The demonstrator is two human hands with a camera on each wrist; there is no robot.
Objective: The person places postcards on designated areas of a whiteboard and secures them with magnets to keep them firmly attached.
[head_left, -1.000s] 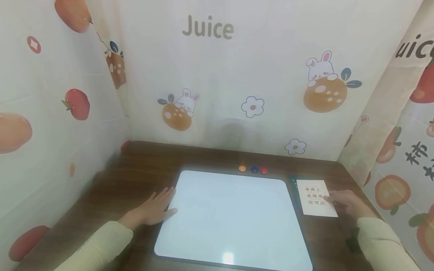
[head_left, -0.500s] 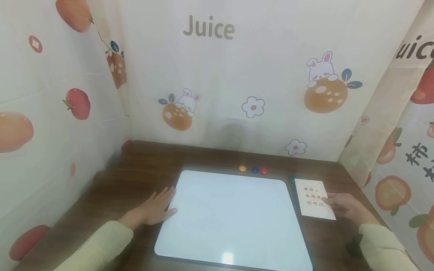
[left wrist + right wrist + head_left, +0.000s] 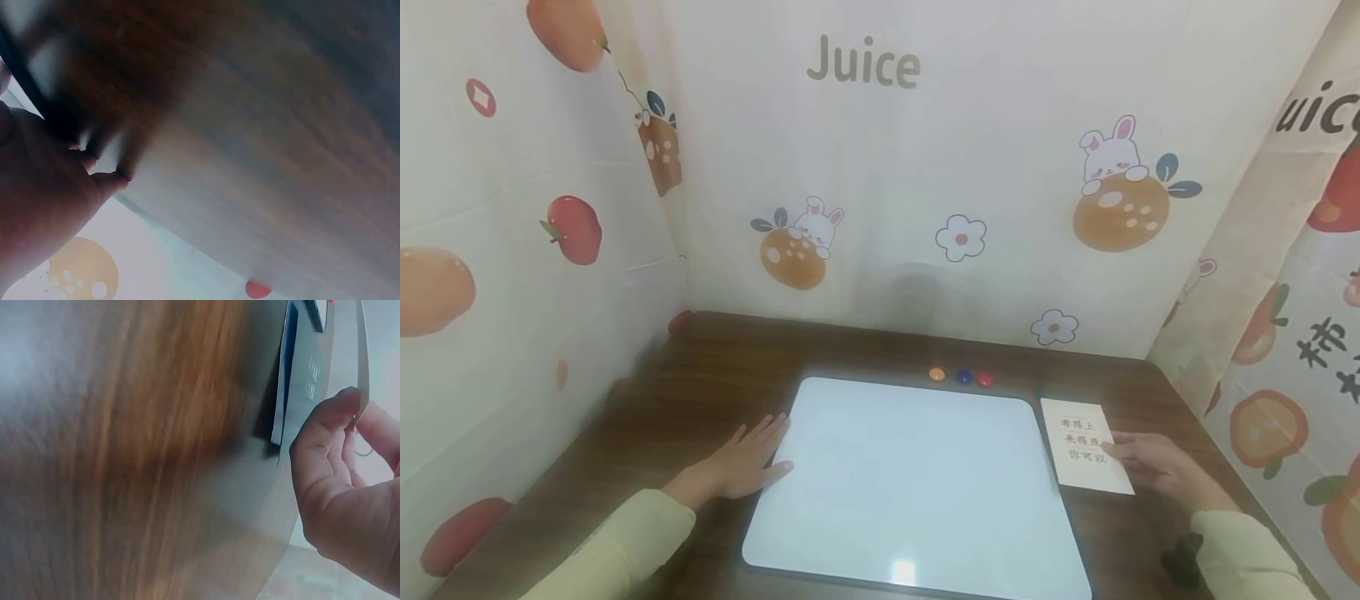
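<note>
A white card (image 3: 1084, 473) with three lines of printed characters is pinched by my right hand (image 3: 1161, 467) between thumb and fingers at its right edge. In the right wrist view the card (image 3: 363, 356) appears nearly edge-on, raised off the table. My left hand (image 3: 741, 462) lies with its fingers extended at the left edge of a white board (image 3: 910, 483), thumb over the rim. The left wrist view shows this hand (image 3: 44, 187) at the board's dark edge. Beneath the card, a flat greenish stack or booklet (image 3: 303, 381) lies on the table; the head view mostly hides it.
Three round pieces, orange (image 3: 937, 375), blue (image 3: 964, 377) and red (image 3: 984, 379), lie behind the board on the brown wooden table (image 3: 700, 358). Fruit-printed curtains (image 3: 880, 167) enclose the table's back and both sides. A dark object (image 3: 1183, 558) sits at the right wrist.
My right hand has carried the card a little leftward and toward me, so its left side now reaches the board's right edge. The left hand and the board have stayed put.
</note>
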